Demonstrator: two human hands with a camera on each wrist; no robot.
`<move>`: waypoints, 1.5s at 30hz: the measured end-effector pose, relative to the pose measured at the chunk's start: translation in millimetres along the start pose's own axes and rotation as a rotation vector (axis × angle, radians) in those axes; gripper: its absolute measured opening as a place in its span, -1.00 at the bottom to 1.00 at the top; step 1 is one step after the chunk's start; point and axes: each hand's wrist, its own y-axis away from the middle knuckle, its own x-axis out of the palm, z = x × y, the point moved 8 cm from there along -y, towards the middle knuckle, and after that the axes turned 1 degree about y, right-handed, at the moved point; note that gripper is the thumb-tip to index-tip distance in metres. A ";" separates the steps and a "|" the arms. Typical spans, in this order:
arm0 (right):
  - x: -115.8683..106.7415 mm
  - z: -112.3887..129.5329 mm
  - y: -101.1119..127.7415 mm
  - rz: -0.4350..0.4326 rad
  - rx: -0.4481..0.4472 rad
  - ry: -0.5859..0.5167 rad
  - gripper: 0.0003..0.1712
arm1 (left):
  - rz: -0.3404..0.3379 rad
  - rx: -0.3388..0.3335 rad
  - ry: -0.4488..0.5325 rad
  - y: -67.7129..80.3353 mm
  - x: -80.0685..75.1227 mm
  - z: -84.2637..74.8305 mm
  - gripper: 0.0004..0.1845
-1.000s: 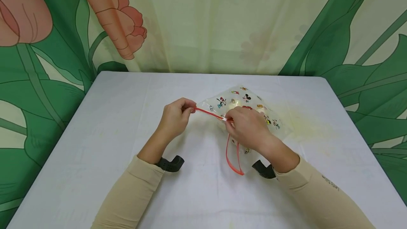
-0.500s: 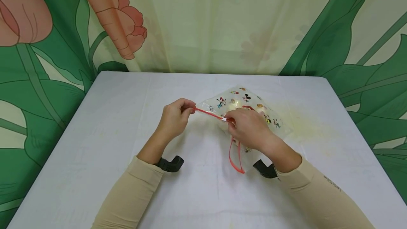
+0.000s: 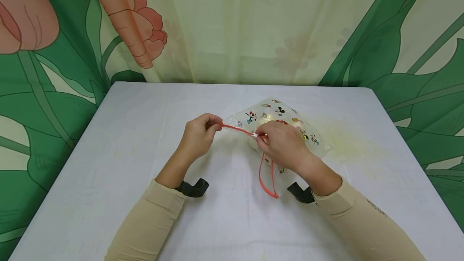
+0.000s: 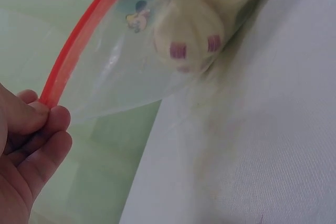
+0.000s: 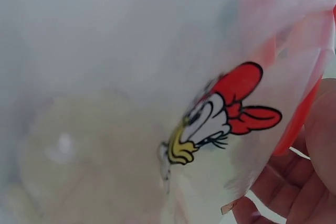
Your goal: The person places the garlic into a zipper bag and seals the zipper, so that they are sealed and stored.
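Observation:
A clear plastic slider zip bag [image 3: 266,110] with cartoon prints lies tilted on the table, its red zip strip [image 3: 237,128] facing me. My left hand [image 3: 199,134] pinches the strip's left end between thumb and fingers. At the white slider [image 3: 255,135], my right hand [image 3: 286,146] pinches with thumb and forefinger and covers part of the bag. Below it, the rest of the red strip hangs in a loop. Through the plastic, the left wrist view reveals a soft-looking cream item [image 4: 191,24] with purple squares; its kind is unclear.
A white cloth covers the table [image 3: 119,132]. Behind it hangs a curtain [image 3: 239,27] printed with green leaves and flowers. Black wrist mounts [image 3: 195,187] stick out under both wrists.
Both hands keep their pinch in nearly the same place. The red loop under the right hand swayed slightly; the bag has barely shifted.

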 end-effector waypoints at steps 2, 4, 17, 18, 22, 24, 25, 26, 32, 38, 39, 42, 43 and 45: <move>1.8 0.6 -0.3 0.013 0.003 -0.028 -0.88 | 0.001 0.010 0.001 0.4 -0.1 -0.1 -0.88; 4.1 1.0 -0.6 0.031 0.006 -0.061 -0.87 | 0.002 0.017 0.003 0.8 -0.3 -0.1 -0.87; 9.5 5.5 -3.0 0.033 -0.043 -0.144 -0.89 | 0.028 0.040 0.009 2.5 0.0 -1.2 -0.88; 9.6 5.9 -2.9 0.032 -0.050 -0.144 -0.89 | 0.030 0.041 0.009 2.6 -0.1 -1.3 -0.88; 9.6 7.1 -2.9 0.020 -0.074 -0.139 -0.91 | 0.034 0.049 0.007 3.0 -0.4 -2.4 -0.88; 9.5 7.0 -2.8 0.011 -0.081 -0.138 -0.91 | 0.035 0.054 0.004 3.5 -0.6 -3.2 -0.88; 9.4 6.8 -2.9 0.005 -0.084 -0.139 -0.90 | 0.035 0.055 0.006 3.6 -0.6 -3.3 -0.88; 9.2 6.6 -2.9 -0.002 -0.088 -0.140 -0.90 | 0.035 0.056 0.007 3.7 -0.7 -3.5 -0.88; 7.9 5.5 -3.2 -0.020 -0.087 -0.167 -0.88 | 0.042 0.054 0.020 4.1 -0.2 -3.0 -0.89; 7.3 2.9 -3.7 -0.017 -0.050 -0.166 -0.83 | 0.049 0.048 0.030 4.0 0.8 -2.8 -0.89; 7.4 2.2 -3.8 -0.018 -0.045 -0.162 -0.83 | 0.049 0.047 0.030 3.9 0.8 -2.8 -0.89; 7.3 -0.4 -4.2 -0.016 -0.026 -0.144 -0.83 | 0.050 0.043 0.030 3.7 1.0 -2.6 -0.89; 7.5 -1.2 -4.4 -0.012 -0.022 -0.133 -0.82 | 0.051 0.044 0.029 3.8 1.0 -2.7 -0.89; 7.9 -2.7 -4.6 -0.003 -0.011 -0.106 -0.82 | 0.053 0.044 0.030 4.1 1.2 -2.6 -0.89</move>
